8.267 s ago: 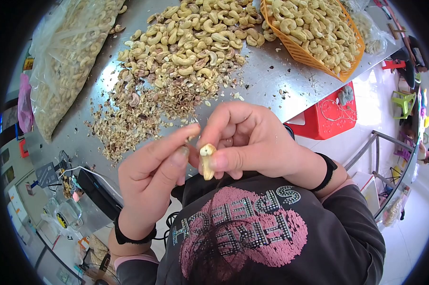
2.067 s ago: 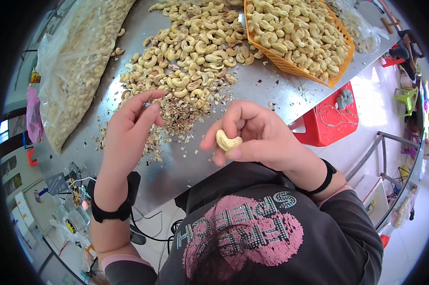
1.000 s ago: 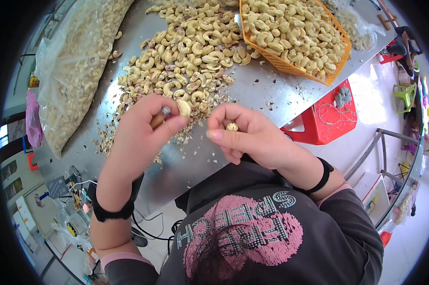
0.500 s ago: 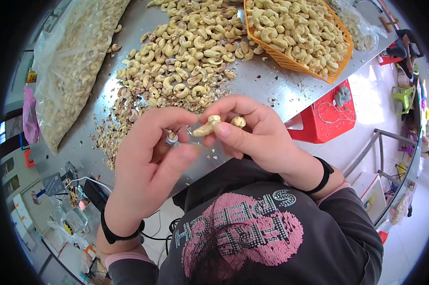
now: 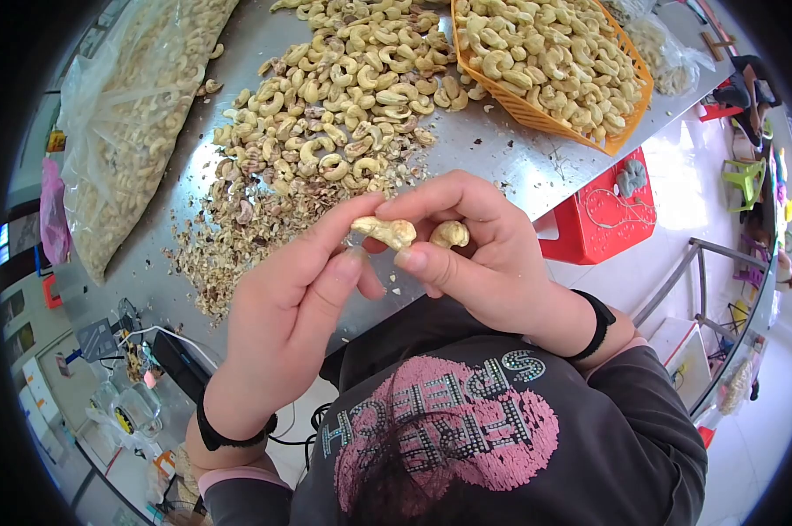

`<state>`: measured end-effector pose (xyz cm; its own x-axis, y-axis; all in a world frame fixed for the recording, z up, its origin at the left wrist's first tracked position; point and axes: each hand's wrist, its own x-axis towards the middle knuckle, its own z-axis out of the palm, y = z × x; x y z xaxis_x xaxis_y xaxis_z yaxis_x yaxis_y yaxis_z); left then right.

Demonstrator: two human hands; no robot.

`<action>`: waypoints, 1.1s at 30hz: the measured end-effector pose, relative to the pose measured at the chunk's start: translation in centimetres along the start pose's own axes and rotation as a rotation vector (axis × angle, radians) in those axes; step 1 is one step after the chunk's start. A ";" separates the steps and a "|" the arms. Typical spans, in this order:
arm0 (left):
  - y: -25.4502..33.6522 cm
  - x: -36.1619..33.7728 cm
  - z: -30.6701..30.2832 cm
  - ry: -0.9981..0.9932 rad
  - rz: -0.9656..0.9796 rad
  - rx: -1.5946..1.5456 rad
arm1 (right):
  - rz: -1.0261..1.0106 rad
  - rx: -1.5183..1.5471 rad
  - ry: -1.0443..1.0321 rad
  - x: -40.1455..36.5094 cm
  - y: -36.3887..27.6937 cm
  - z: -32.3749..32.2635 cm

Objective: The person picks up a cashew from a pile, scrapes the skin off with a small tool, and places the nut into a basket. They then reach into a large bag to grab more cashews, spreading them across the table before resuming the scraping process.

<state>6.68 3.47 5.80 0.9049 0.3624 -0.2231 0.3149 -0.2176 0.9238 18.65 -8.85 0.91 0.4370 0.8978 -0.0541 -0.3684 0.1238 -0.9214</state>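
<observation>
A pale cashew nut [image 5: 385,231] is held up between my two hands above the table's near edge. My left hand [image 5: 295,289] is closed, with thumb and index finger at the nut's left end. My right hand [image 5: 479,241] pinches the nut's right end with thumb and index finger. Tucked in the curled fingers of that same hand is a second cashew nut [image 5: 450,234]. What my left hand's other fingers hold, if anything, is hidden. Just beyond my hands lies a heap of loose cashew nuts [image 5: 343,123], with skin crumbs [image 5: 216,254] to its left.
An orange basket [image 5: 523,110] full of cashews stands at the back right of the metal table [image 5: 185,180]. A large clear bag of cashews [image 5: 137,131] lies at the left. A red stool [image 5: 602,219] stands beyond the right edge.
My left hand has moved right and closed at the nut, which now lies more level. The small metal-tipped tool seen in its fingers has gone out of sight.
</observation>
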 end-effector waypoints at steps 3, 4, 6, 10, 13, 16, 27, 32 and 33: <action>-0.1 0.1 -0.4 -0.091 -0.173 -0.271 | 0.018 0.039 -0.013 0.0 0.1 -0.1; -0.3 0.1 -0.4 -0.087 -0.185 -0.392 | 0.018 0.038 -0.013 0.0 0.2 -0.2; -0.4 0.4 -0.4 -0.084 -0.196 -0.515 | -0.021 0.024 -0.083 0.1 0.4 -0.4; -0.4 0.6 -0.3 -0.032 -0.261 -0.591 | -0.066 -0.164 -0.113 0.2 0.4 -0.6; -0.7 0.7 0.0 0.042 -0.243 -0.490 | -0.314 -0.362 -0.130 0.4 1.0 -0.5; -0.7 0.6 -0.1 0.094 -0.197 -0.446 | -0.186 -0.218 -0.116 0.3 0.9 -0.2; -0.9 0.6 -0.2 -0.015 0.024 -0.433 | 0.097 0.030 -0.096 0.3 0.1 -0.1; -0.9 0.5 0.0 0.017 -0.055 -0.551 | -0.036 -0.127 -0.084 0.4 0.1 -0.6; -0.9 0.5 -0.1 0.013 -0.053 -0.552 | -0.048 -0.172 -0.092 0.3 0.0 -0.7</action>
<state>6.83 3.93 4.85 0.8871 0.3721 -0.2732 0.1600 0.3073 0.9381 19.41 -8.86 0.65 0.3710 0.9284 0.0194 -0.2001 0.1004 -0.9746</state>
